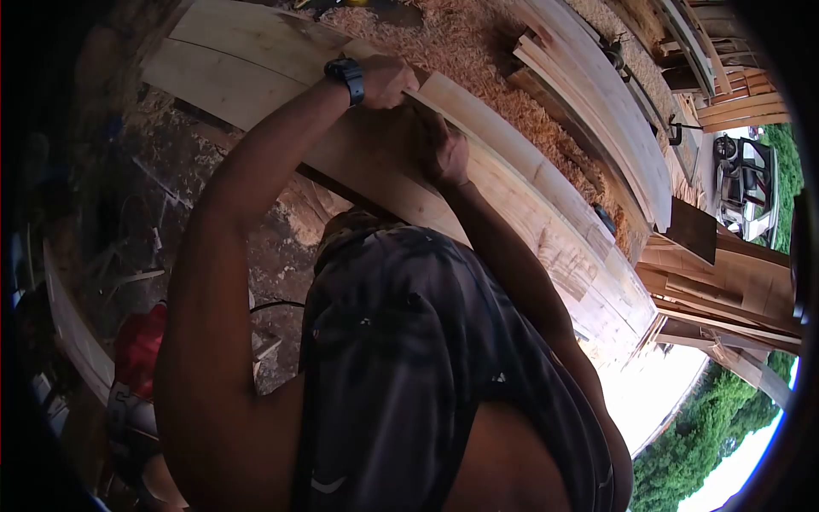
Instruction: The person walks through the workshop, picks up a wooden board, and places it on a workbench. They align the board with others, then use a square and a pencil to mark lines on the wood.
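Note:
My left hand (386,81), with a dark watch (345,75) on its wrist, is closed over the wooden plank surface (358,141). A thin edge shows at its fingertips, but I cannot make out what it is. Just below and to the right, my right hand (450,160) is curled over the same boards, its fingers partly in shadow. Whatever it grips is hidden. Between and beyond the hands runs a long, pale, slightly curved board (486,119), lying along the planked surface.
Wood shavings (461,51) cover the ground beyond the boards. More long planks (589,94) lie at upper right, with a clamp (676,130) near their end. Stacked boards (725,282) stand at right. A person in red (141,346) is at lower left. A vehicle (755,188) is outside.

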A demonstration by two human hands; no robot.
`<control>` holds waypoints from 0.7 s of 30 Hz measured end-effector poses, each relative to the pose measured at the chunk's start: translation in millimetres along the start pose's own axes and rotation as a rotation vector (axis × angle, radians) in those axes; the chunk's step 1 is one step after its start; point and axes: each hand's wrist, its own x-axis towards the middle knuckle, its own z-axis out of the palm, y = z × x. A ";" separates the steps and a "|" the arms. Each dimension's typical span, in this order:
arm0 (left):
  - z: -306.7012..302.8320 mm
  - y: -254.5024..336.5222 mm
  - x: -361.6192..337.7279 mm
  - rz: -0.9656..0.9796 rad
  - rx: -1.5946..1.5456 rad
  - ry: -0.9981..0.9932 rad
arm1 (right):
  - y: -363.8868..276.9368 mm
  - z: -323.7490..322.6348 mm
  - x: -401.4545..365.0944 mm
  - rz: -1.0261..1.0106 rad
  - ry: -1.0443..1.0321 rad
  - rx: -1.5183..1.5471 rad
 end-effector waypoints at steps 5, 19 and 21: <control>-1.1 3.2 -0.4 -0.042 -0.007 -0.011 | -5.6 -1.0 2.1 -0.015 0.010 0.032; -1.0 0.9 0.2 -0.030 -0.031 -0.027 | -2.2 3.4 4.6 -0.073 0.086 -0.036; 0.2 -0.8 1.6 -0.029 0.021 -0.037 | -0.9 3.7 4.7 -0.063 0.043 -0.034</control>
